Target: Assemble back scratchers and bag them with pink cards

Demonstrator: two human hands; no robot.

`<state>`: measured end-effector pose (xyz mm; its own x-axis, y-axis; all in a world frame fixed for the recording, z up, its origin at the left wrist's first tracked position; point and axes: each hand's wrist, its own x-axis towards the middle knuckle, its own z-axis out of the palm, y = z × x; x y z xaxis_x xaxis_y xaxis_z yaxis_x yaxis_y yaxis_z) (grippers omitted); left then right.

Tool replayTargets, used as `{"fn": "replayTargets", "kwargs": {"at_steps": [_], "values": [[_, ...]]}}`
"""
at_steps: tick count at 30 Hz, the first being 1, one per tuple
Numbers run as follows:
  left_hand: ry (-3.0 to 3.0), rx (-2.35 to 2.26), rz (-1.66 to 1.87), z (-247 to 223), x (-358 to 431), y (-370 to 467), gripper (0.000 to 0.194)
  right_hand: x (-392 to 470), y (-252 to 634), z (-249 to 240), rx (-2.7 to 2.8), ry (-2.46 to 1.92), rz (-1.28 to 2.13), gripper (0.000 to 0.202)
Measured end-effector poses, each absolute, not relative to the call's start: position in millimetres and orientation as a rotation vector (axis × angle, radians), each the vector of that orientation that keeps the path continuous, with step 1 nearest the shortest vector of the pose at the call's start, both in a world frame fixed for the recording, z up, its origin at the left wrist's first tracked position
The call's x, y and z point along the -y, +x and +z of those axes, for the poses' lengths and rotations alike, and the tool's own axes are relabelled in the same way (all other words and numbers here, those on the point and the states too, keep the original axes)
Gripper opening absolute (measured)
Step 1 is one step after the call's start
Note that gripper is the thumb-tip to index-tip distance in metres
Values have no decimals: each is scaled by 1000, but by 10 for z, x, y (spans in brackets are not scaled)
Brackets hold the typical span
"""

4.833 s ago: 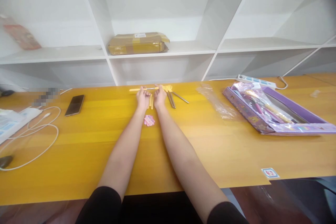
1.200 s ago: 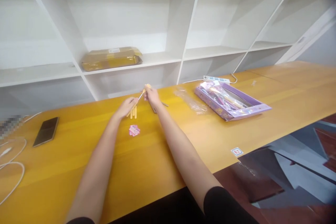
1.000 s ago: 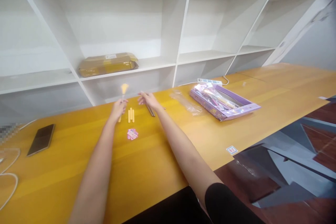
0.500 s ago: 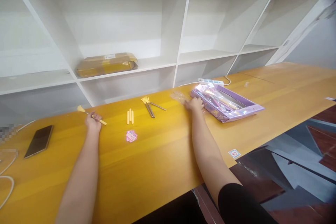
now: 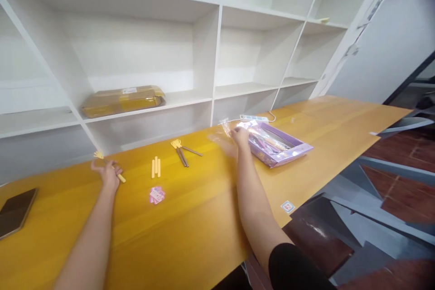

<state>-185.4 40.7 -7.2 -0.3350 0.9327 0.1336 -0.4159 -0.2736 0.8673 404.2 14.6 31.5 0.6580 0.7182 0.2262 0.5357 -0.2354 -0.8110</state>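
Observation:
My left hand [image 5: 109,174] rests on the yellow table [image 5: 190,217] over a small yellow fork [image 5: 117,174] with its fingers spread loosely. My right hand [image 5: 239,136] reaches to a clear plastic bag [image 5: 220,135] and pinches it beside the purple box [image 5: 275,143]. Between my hands lie three yellow sticks [image 5: 155,166], two more forks with metal stems [image 5: 181,151] and a small pink packet [image 5: 157,195].
A white shelf unit [image 5: 210,68] stands behind the table, with a brown taped parcel [image 5: 122,99] on one shelf. A dark phone [image 5: 15,210] lies at the far left. A white power strip [image 5: 253,118] sits behind the purple box. The table's front edge drops to a dark floor.
My left hand carried one fork to the left and set it on the table, its grip loosening. My right hand moved right to the plastic bag and took hold of it. The view swung right.

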Motion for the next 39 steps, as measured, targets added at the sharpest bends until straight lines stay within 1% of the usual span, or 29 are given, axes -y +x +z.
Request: {"fn": "replayTargets", "kwargs": {"at_steps": [2, 3, 4, 5, 6, 7, 9, 11, 14, 16, 19, 23, 25, 27, 28, 29, 30, 34, 39], "values": [[802, -970, 1874, -30, -354, -1784, 43, -178, 3936, 549, 1040, -1752, 259, 29], [795, -1006, 1914, 5, -321, -1722, 40, -207, 3822, 660, 1059, -1667, 271, 31], [812, -1041, 1928, 48, -286, -1640, 32, -242, 3656, 760, 1061, -1559, 295, 33], [870, -1043, 1907, 97, -248, -1536, 23, -278, 3434, 842, 1051, -1437, 328, 32], [909, -1028, 1889, 147, -209, -1409, 20, -309, 3157, 900, 1023, -1273, 386, 31], [941, -1010, 1859, 194, -165, -1265, 23, -328, 2833, 928, 990, -1103, 463, 32], [1000, -944, 1744, 259, -62, -944, 34, -319, 2110, 896, 1042, -904, 591, 35], [1002, -772, 1373, 266, 55, -644, 43, -252, 1440, 760, 1263, -886, 660, 32], [991, -726, 1259, 179, 192, -380, 51, -148, 882, 453, 1502, -892, 584, 31], [956, -760, 1250, 100, 218, -344, 55, -142, 857, 255, 1431, -878, 676, 34], [916, -786, 1369, 27, 184, -378, 55, -198, 1064, 51, 1288, -890, 919, 46], [845, -771, 1584, 28, 120, -391, 55, -184, 1211, -71, 1417, -878, 1181, 44], [828, -803, 1679, 39, 96, -396, 56, -125, 1179, -93, 1482, -824, 1481, 46], [822, -848, 1741, 46, 75, -419, 55, -56, 1114, -99, 1510, -704, 1848, 53], [822, -868, 1756, 50, 65, -436, 55, -25, 1076, -97, 1514, -632, 1981, 56], [824, -883, 1763, 56, 54, -454, 54, 2, 1038, -92, 1518, -576, 2045, 58], [826, -893, 1771, 66, 41, -472, 54, 24, 1002, -82, 1523, -551, 2033, 57], [818, -930, 1858, 179, -25, -572, 50, 49, 938, 12, 1491, -650, 1782, 47], [796, -992, 2086, 473, -75, -887, 37, -22, 1082, 231, 1502, -807, 1466, 34]]}}
